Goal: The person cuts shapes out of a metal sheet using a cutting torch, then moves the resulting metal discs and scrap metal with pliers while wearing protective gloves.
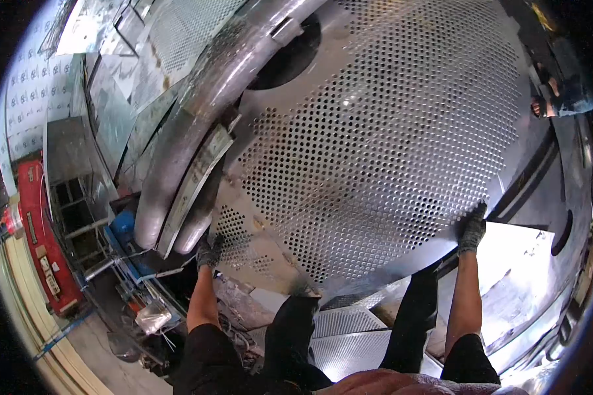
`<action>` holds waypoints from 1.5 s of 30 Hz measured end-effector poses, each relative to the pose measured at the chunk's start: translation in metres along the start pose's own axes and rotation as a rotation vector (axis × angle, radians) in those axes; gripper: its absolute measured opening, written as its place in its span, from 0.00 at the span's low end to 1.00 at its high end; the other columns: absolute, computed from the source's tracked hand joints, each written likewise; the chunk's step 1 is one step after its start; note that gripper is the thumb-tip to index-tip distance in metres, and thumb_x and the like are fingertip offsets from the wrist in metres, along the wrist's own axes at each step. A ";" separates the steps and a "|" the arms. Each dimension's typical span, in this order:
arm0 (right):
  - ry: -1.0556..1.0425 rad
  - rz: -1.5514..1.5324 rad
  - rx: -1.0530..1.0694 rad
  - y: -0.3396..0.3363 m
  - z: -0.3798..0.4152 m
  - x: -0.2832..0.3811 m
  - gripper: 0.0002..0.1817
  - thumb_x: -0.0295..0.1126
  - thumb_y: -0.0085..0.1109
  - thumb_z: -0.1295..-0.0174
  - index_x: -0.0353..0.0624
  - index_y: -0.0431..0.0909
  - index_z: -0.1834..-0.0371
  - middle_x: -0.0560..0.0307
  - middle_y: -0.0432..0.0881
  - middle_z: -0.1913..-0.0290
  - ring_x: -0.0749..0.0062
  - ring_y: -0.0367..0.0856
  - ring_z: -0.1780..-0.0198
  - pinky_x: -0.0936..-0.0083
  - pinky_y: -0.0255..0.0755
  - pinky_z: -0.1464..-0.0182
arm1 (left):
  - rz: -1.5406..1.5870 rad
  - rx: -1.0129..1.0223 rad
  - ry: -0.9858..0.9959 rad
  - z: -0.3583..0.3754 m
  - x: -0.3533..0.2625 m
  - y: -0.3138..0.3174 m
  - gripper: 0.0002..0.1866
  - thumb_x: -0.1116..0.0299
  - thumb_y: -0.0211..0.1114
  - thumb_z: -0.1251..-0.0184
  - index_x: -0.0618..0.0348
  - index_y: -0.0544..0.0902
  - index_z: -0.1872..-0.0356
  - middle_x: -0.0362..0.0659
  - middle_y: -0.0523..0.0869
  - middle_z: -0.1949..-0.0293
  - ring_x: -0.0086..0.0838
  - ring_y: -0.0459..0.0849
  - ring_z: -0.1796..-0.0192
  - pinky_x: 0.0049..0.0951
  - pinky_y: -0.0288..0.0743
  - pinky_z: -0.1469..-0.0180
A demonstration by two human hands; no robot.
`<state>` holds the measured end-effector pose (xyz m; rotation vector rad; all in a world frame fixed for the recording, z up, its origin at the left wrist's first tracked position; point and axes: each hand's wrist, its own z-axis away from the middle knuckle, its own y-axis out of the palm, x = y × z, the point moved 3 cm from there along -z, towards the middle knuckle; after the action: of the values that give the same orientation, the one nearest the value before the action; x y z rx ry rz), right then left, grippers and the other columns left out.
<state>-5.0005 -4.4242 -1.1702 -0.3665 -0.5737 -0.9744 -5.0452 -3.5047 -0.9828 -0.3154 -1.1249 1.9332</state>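
A large perforated metal sheet (pixel 375 145) with a rounded outline and a plain rim fills the middle of the view, its near edge just in front of my legs. My right hand (pixel 472 230), in a grey work glove, grips the sheet's right edge. On the left, my left hand (pixel 209 251), gloved too, is closed on the near left edge, where a pale perforated corner piece lies. Its fingers are partly hidden. Thick curved metal tubes (pixel 171 168) with a flat bar (pixel 201 178) between them lie beside and above my left hand.
A red machine case (pixel 43 237) stands at the far left, near a blue metal frame (pixel 122 230). More perforated sheet (pixel 352 345) lies below my legs. A bright flat sheet (pixel 517 270) is at right. Another person's foot and blue trouser leg (pixel 570 102) show at upper right.
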 end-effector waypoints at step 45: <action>0.070 1.364 0.722 0.116 0.705 0.016 0.39 0.68 0.57 0.31 0.45 0.74 0.34 0.49 0.86 0.45 0.49 0.89 0.56 0.48 0.82 0.59 | 2.375 -0.335 -0.325 0.382 0.391 -0.186 0.21 0.43 0.53 0.21 0.44 0.80 0.44 0.40 0.87 0.51 0.36 0.86 0.57 0.43 0.80 0.52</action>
<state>-5.0985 -3.9981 -0.6046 -0.0115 -0.4298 0.5399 -5.4009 -3.3841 -0.5443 -2.4235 -1.1458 3.6284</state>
